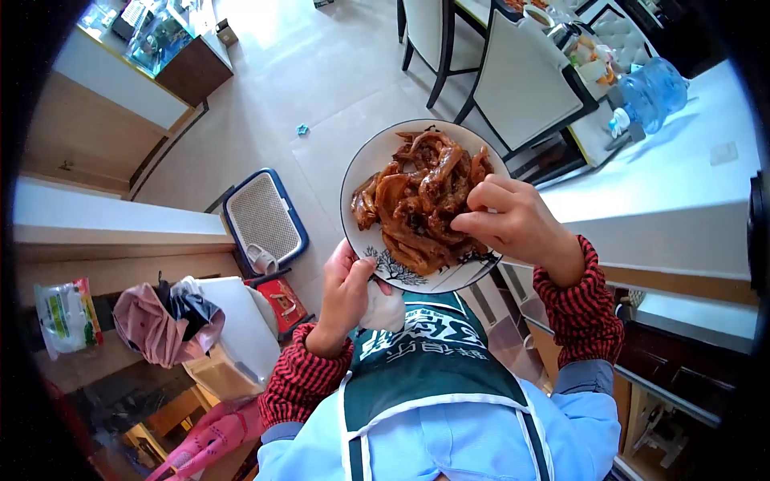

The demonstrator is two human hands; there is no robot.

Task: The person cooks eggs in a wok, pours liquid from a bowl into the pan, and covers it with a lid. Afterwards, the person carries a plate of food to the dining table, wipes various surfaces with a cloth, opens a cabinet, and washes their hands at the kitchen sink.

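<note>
A round white plate [365,171] with a dark rim and a black tree pattern is held up in front of my apron. Glossy brown braised meat [425,192] is heaped on it in long, curved pieces. My left hand [346,282] grips the plate's near left edge, thumb on top. Below that hand, against the plate's underside, bunches a white cloth or tissue [384,309]. From the right, my right hand [513,220] reaches over the plate, fingers curled and pinched at the edge of the meat. The fingertips are partly hidden, but they seem to have hold of a piece.
Chairs [529,80] and a dining table stand at the upper right. A white counter [666,176] carries a blue water jug [654,92]. On the tiled floor lie a blue-edged mesh tray [265,216] and a small blue object [302,129]. Folded umbrellas [164,321] are at left.
</note>
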